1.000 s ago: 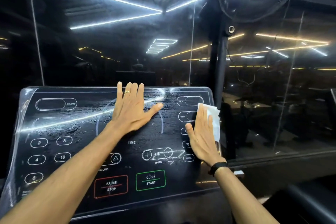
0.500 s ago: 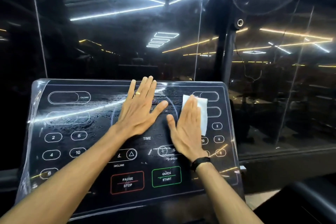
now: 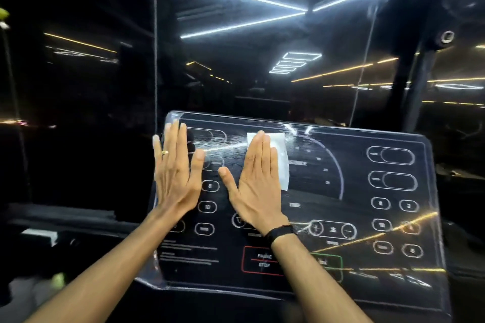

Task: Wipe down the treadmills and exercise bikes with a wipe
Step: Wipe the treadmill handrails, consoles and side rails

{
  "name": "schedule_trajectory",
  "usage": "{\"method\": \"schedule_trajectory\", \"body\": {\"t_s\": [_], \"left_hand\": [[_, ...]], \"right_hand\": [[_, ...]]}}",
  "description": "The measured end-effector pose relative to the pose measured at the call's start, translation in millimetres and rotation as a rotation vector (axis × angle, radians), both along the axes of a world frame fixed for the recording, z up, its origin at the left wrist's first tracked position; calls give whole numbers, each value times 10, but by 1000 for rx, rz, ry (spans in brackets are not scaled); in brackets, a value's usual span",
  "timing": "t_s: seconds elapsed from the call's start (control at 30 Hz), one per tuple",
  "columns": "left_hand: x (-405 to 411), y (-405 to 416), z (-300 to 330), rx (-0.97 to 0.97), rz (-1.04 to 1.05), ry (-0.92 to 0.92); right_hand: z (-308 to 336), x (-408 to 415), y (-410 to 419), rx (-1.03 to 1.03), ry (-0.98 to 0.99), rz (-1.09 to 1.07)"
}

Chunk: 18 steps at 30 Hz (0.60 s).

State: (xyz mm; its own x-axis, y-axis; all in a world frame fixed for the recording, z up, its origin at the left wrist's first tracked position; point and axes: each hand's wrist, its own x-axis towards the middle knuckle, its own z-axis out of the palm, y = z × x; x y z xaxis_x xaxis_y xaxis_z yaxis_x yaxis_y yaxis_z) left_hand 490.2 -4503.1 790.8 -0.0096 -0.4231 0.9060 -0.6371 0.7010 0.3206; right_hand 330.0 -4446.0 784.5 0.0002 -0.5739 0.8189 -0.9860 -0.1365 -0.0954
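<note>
The right hand (image 3: 258,181), fingers flat, presses a wipe (image 3: 279,162) on the treadmill console (image 3: 367,217); the left hand (image 3: 175,173) lies open alongside. Even overlapping strokes would work best.

I see my right hand (image 3: 258,181) lying flat on the white wipe (image 3: 278,157), which it presses on the treadmill console (image 3: 341,217). My left hand (image 3: 174,170) rests flat, fingers straight, at the console's far left edge.

The treadmill console (image 3: 341,217) is glossy black with white outlined buttons, one red-framed button (image 3: 263,261) and one green-framed button (image 3: 329,262). The wipe (image 3: 280,162) is white; the wristband (image 3: 279,233) black; the ring (image 3: 165,152) gold.
</note>
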Motion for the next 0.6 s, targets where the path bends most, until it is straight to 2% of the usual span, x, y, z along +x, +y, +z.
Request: {"method": "schedule_trajectory", "body": {"t_s": [0.1,0.23,0.37,0.6], "left_hand": [[269,-47,-70,95,-8,105],[479,47,-156,358,-86,203],[586,33,-263,452,-130,262],[649,28,-272,570,-474,583]], "right_hand": [[-20,317,-136,-1,29,54],[-50,682,-309,19,55,115],[-57,921,-416,50,128,131],[-59,1070,-458,92,280,232]]}}
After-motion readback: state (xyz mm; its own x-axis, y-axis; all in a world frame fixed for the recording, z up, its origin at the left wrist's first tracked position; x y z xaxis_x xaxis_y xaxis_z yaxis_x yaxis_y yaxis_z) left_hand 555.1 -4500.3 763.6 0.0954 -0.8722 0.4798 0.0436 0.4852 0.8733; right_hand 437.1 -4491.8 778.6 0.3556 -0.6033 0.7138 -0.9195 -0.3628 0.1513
